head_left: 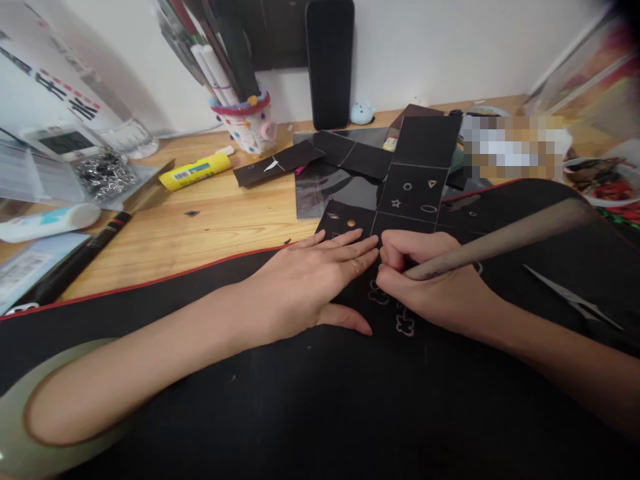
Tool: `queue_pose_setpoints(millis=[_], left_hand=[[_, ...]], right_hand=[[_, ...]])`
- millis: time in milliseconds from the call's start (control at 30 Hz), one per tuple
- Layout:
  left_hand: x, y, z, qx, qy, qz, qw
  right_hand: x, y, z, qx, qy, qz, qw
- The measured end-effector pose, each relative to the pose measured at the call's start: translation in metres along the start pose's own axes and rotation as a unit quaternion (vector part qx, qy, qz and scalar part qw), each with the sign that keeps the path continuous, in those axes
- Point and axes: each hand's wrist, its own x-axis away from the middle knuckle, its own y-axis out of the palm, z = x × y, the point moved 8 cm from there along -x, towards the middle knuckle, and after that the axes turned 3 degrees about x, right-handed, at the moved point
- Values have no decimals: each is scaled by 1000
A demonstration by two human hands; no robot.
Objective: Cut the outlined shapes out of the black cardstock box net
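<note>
Black card (419,165) lies on a black mat (225,400) with a red edge. White outlines mark the card: a star, circle, triangle, oval and cloud-like shapes. Its left flap shows a diamond and a small round spot. My left hand (315,273) rests flat on the card, fingers stretched out, with a ring on one finger. Close to its fingertips, my right hand (430,277) is closed around a grey-brown pen-like tool (505,237), its shaft slanting up to the right. My right fingers hide the tool's tip, which is over the card near the cloud outlines.
Scissors (573,297) lie right of my right hand. Beyond are a yellow glue stick (195,172), black card strips (277,165), a decorated pen cup (245,120) and an upright phone (330,63). A black stick-like tool (85,257) lies left.
</note>
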Motion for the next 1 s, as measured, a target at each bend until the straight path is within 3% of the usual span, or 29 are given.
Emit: queue_pose_setpoints(millis=[333, 467, 533, 667, 833, 1000], left_hand=[[1, -5, 5, -49, 9, 37, 998], [11, -17, 30, -137, -46, 130, 981], [20, -21, 58, -171, -17, 185, 968], [29, -3, 109, -214, 111, 182, 953], [16, 13, 117, -304, 121, 174, 929], [20, 12, 120, -316, 172, 189, 914]], right_hand=[[-1, 1, 0, 5, 10, -27, 1000], [-3, 2, 7, -42, 33, -68, 996], [-6, -7, 14, -82, 53, -31, 995], [-9, -35, 26, -147, 81, 96, 981], [-9, -46, 27, -190, 90, 129, 969], [-10, -58, 21, -188, 89, 141, 968]])
